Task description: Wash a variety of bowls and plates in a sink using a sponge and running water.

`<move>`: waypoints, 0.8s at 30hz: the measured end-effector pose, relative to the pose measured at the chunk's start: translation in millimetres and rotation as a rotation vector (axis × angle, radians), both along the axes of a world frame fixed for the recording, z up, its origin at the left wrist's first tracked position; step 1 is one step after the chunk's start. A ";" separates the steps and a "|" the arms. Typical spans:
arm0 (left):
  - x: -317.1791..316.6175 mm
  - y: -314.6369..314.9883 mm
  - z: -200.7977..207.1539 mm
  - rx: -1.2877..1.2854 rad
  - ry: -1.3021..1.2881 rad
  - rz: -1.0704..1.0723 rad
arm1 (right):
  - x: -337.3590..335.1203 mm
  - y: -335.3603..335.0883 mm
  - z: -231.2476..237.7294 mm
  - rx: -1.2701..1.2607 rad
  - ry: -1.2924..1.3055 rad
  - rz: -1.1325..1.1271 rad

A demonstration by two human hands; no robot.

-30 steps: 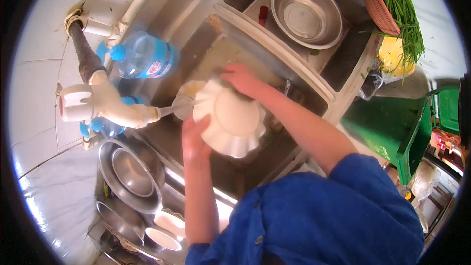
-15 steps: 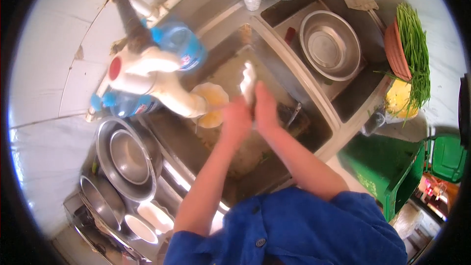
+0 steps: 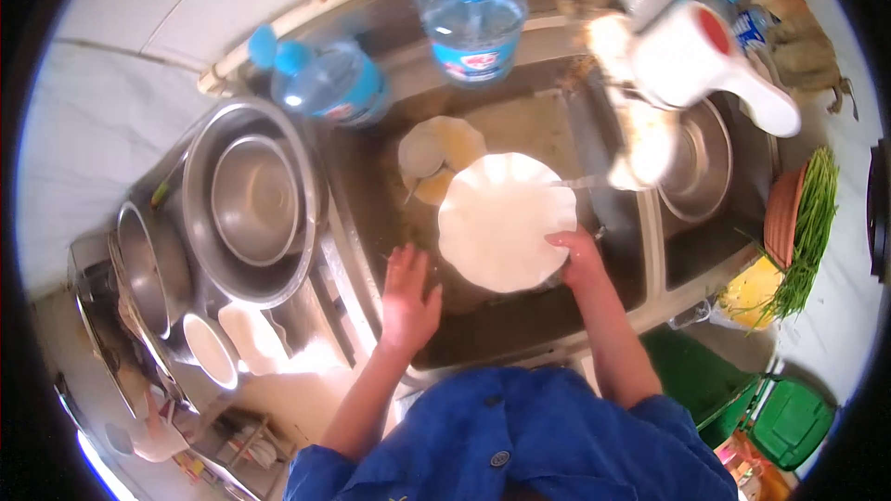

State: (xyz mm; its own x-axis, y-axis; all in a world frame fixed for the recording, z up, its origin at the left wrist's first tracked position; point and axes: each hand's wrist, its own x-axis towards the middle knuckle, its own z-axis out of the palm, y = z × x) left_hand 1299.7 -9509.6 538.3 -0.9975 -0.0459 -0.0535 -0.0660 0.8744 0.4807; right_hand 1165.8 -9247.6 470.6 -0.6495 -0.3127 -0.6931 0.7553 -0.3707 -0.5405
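A white plate with a scalloped rim (image 3: 501, 223) is held over the left basin of a steel sink (image 3: 520, 345). My right hand (image 3: 579, 258) grips its right edge, thumb on the upper face. My left hand (image 3: 409, 301) is apart from the plate, at its lower left, fingers stretched out with nothing in them. Water seems to run from the white tap (image 3: 645, 153) beside the plate's right side. Lower in the basin, behind the plate, sits a yellowish scalloped dish (image 3: 459, 139) with a ladle-like utensil (image 3: 423, 156) in it.
Blue-capped bottles (image 3: 475, 37) stand behind the basin. Nested steel bowls (image 3: 206, 250) and white dishes (image 3: 212, 350) are on the left. Another steel bowl (image 3: 719, 162) sits in the right basin. Green stalks in a basket (image 3: 784, 213) and a green bin (image 3: 789, 422) are at right.
The plate has turned from edge-on to face up. My left hand has let go and moved left. The view has shifted, and the tap now appears on the right.
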 end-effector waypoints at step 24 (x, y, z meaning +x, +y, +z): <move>300.4 -269.1 49.8 1.068 0.120 1.502 | -81.1 -244.4 -267.6 1.076 0.060 0.516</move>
State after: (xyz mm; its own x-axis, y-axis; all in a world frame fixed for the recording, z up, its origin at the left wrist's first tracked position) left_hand 1600.1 -9778.7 588.1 -0.1544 -0.7901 -0.5932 -0.3347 -0.5230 0.7838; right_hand 1084.7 -9492.1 203.0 -0.6580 0.1758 -0.7322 0.6448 0.6337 -0.4273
